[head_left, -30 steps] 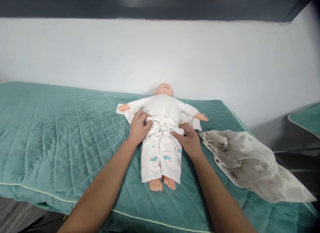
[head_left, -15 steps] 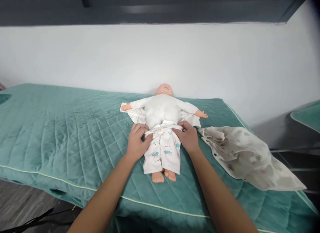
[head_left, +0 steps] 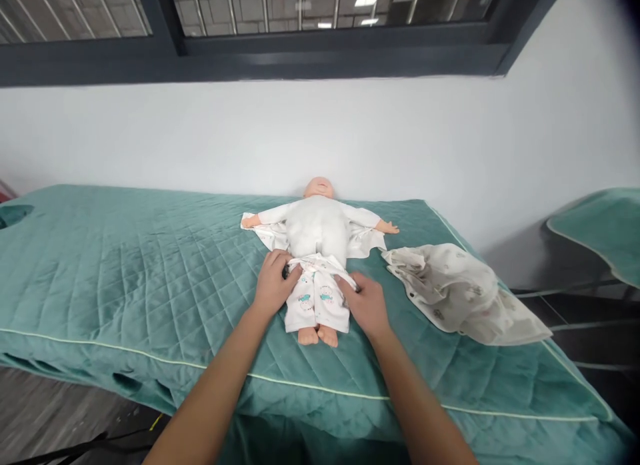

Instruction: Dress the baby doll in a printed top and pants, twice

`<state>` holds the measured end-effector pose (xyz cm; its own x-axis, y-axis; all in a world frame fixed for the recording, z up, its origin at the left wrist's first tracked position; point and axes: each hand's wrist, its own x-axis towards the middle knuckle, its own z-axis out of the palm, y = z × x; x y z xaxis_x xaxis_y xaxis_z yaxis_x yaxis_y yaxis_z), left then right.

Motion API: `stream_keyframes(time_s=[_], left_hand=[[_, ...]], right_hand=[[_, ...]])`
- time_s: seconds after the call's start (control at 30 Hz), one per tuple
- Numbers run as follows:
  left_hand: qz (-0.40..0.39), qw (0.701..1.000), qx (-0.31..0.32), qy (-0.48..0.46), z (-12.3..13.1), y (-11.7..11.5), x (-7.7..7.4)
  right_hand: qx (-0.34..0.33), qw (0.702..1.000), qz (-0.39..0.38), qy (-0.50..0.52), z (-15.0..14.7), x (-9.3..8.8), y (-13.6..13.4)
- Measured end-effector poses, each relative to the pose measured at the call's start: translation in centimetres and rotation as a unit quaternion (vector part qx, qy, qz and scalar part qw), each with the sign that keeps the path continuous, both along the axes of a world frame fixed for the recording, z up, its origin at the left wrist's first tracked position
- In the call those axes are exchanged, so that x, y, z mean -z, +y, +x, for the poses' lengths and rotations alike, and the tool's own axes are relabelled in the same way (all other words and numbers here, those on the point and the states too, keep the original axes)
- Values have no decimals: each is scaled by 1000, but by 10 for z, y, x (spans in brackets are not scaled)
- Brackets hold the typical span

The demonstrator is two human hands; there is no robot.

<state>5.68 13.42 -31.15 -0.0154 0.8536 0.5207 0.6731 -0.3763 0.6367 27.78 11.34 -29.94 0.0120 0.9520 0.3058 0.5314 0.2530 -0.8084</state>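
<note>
Head view: a baby doll point(head_left: 320, 226) lies on its back on a bed with a green quilted cover point(head_left: 165, 298), head toward the white wall point(head_left: 280, 132), arms spread wide and bare feet toward the person. White printed trousers point(head_left: 316, 304) cover its legs and reach about its hips, the top edge bunched and folded, both feet showing below the hems. The left hand point(head_left: 273, 285) pinches the trousers at the waist on the left of the view, thumb toward the doll; the right hand point(head_left: 366, 304) pinches a fold of the waist at the opposite side, its fingertips partly hidden by cloth. A pale printed shirt point(head_left: 367, 243) is spread open beneath the doll's torso and arms. To the right, near the doll's outstretched hand, a crumpled cream garment point(head_left: 463, 295) lies across the cover. Above the wall runs a dark-framed window point(head_left: 330, 57) with bars behind the glass.
</note>
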Motion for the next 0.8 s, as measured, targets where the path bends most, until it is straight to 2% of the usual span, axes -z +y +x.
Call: stream_keyframes(time_s=[0.13, 0.3, 0.4, 0.57, 0.8], left_hand=[[10, 1000, -2, -18, 0, -6, -2], [57, 998, 24, -8, 2, -40, 1], [53, 998, 25, -15, 3, -55, 5], [-2, 997, 38, -61, 2, -52, 9], [-42, 995, 28, -91, -2, -48, 8]], right_hand=[[11, 999, -15, 42, -4, 1, 12], [-4, 1000, -13, 28, -7, -2, 27], [-14, 999, -8, 32, -8, -5, 27], [-19, 998, -34, 47, -3, -8, 4], [-65, 994, -61, 58, -2, -4, -30]])
